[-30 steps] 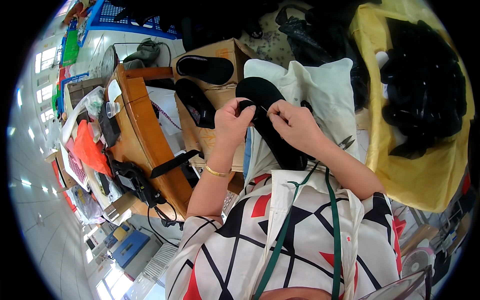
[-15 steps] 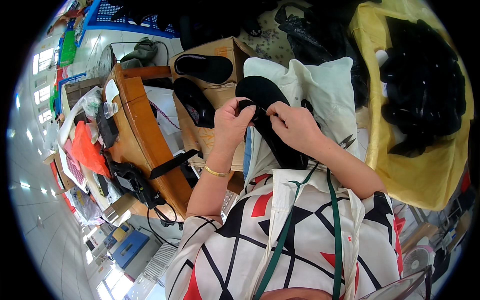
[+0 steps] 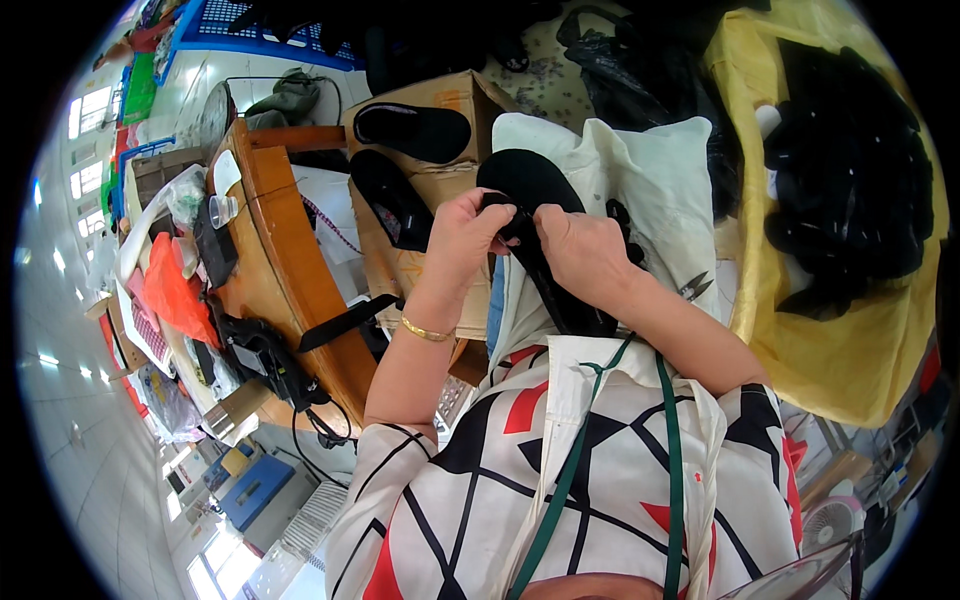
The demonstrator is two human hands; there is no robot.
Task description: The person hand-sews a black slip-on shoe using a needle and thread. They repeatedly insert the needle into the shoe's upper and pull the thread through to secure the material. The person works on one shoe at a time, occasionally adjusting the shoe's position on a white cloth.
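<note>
A black slipper (image 3: 525,172) lies sole-long across the pale cloth on my lap, its rounded toe pointing away from me. Over its middle, my left hand (image 3: 462,238) is closed, pinching a small black cloth piece (image 3: 493,200) between thumb and fingers. Beside it, my right hand (image 3: 582,252) is closed too, its fingertips pressed together near the same piece. What sits in the right fingertips is too small to make out. Small black pieces (image 3: 622,222) rest on the cloth just past the right hand. Thread snips (image 3: 694,287) lie by my right forearm.
Two black slippers (image 3: 412,132) sit on a cardboard box (image 3: 470,110) ahead left. A white cushion-like cloth (image 3: 665,160) spreads under the work. To the right stands a yellow sack (image 3: 830,375) of black slippers. A wooden table (image 3: 290,280) on the left carries clutter.
My right hand has turned, its knuckles now more upward, and its fingertips have come up beside the left hand. The left hand still pinches the black cloth piece.
</note>
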